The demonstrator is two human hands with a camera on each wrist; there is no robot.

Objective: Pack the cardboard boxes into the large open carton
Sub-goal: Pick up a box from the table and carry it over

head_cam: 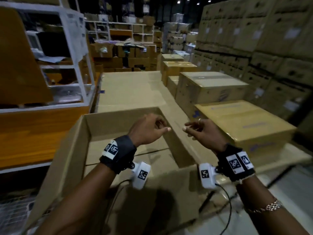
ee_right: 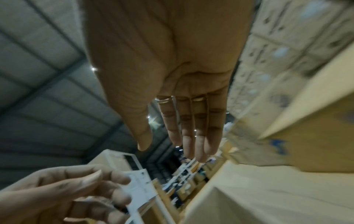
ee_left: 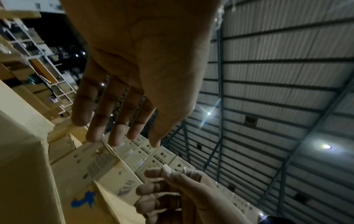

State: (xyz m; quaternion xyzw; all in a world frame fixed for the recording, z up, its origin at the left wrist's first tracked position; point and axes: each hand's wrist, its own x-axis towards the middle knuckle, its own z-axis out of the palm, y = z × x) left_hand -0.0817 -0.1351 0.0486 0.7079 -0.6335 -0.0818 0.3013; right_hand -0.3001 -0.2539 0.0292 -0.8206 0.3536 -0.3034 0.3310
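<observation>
Hovering over the large open carton [head_cam: 81,150], both hands are empty and touch nothing. The left hand [head_cam: 147,129] hangs above the carton's far right part, its fingers loosely bent and its thumb pointing right; from the left wrist view its fingers [ee_left: 114,121] are slightly spread and almost straight. The right hand [head_cam: 201,131] floats just past the carton's right wall, thumb pointing left, thumb tips near each other but apart; the right wrist view shows its fingers [ee_right: 193,128] close together and nearly straight, with rings at their bases. Just beyond the right hand lies a sealed cardboard box [head_cam: 245,122], then a second box [head_cam: 210,89], and further boxes [head_cam: 176,67] behind it.
</observation>
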